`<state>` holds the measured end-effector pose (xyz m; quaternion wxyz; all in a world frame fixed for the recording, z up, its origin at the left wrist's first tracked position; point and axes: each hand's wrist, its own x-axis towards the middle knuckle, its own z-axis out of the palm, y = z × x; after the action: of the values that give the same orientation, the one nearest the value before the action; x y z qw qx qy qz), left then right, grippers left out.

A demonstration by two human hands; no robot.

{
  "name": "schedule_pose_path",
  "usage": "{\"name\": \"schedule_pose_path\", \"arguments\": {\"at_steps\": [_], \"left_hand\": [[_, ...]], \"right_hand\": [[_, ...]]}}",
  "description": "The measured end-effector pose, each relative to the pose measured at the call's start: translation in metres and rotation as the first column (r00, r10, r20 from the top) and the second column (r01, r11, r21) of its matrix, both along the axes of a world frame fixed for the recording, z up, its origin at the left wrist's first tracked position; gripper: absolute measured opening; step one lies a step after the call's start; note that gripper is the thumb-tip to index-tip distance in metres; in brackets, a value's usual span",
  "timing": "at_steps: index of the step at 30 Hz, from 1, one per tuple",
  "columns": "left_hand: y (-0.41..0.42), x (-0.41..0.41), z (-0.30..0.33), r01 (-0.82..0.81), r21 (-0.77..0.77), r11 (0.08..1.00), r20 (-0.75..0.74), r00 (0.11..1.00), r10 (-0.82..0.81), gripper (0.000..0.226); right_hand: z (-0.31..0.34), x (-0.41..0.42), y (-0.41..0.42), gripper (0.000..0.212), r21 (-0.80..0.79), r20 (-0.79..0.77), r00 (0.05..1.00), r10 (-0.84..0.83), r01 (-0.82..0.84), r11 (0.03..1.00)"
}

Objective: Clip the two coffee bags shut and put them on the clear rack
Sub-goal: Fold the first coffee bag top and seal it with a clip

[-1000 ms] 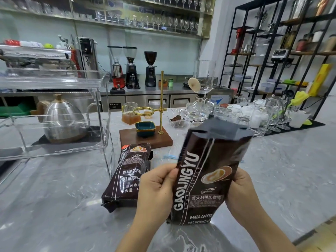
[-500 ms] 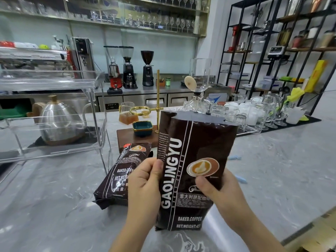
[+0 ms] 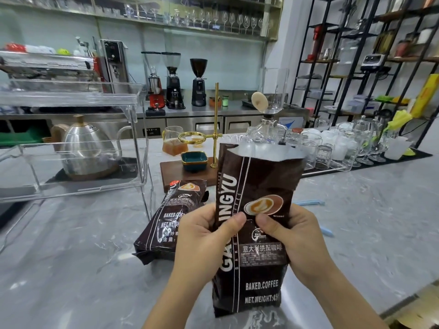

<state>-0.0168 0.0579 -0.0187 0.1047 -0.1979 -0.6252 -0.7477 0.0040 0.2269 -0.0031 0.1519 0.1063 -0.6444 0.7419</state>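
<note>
From the head camera: the upright coffee bag (image 3: 255,224) now faces the wearer squarely with its cut top gaping open, where a second ago it leaned to the right with the mouth folded dark, and both thumbs have come together on its front panel. Its base rests on the grey marbled counter (image 3: 71,257) of a coffee bar. The second coffee bag (image 3: 169,219) lies flat just behind the left hand, as before, its top toward a wooden pour-over stand (image 3: 180,169) with a brass ring and a teal dish. To the left stands the clear rack (image 3: 71,100), both tiers bare of bags, a steel kettle (image 3: 85,148) visible through it. Two pale blue clips (image 3: 310,203) lie on the counter to the right, apart from both bags. Grinders and shelves of glassware line the back wall. The left hand (image 3: 206,236) is closed around the bag's left edge, thumb pressed on the front; the right hand (image 3: 292,236) is clamped on the right edge, thumb pinching the panel beside it
</note>
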Motion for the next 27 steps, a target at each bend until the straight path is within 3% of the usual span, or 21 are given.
{"name": "schedule_pose_path", "arguments": {"at_steps": [5,9,13,21,24,27], "left_hand": [[-0.001,-0.001,0.001,0.051,0.029,0.998,0.062,0.997,-0.053,0.009],[-0.001,0.000,0.001,-0.006,0.016,1.000,0.049,0.999,0.005,0.027],[-0.003,0.000,0.000,0.014,-0.021,1.000,0.042,0.999,-0.013,0.013],[-0.006,-0.001,0.008,0.143,0.053,0.988,0.073,0.986,-0.147,0.018],[-0.006,-0.008,0.019,0.097,-0.003,0.995,0.070,0.993,-0.096,0.011],[-0.009,-0.024,0.037,0.007,-0.152,0.988,-0.035,0.999,-0.013,0.005]], "right_hand": [[0.002,0.002,-0.002,0.025,0.007,0.094,0.994,0.061,-0.062,0.998],[0.008,0.002,-0.002,0.029,-0.031,0.101,0.993,0.067,-0.064,0.997],[0.014,-0.001,-0.004,0.023,-0.087,0.106,0.993,0.044,-0.035,0.996],[0.024,0.002,-0.007,0.020,-0.034,0.120,0.988,0.094,-0.090,0.995],[0.027,-0.004,-0.012,0.018,-0.061,0.089,0.993,0.079,-0.074,0.995],[0.033,-0.017,-0.015,0.012,-0.102,0.050,0.993,0.106,-0.100,0.990]]}}
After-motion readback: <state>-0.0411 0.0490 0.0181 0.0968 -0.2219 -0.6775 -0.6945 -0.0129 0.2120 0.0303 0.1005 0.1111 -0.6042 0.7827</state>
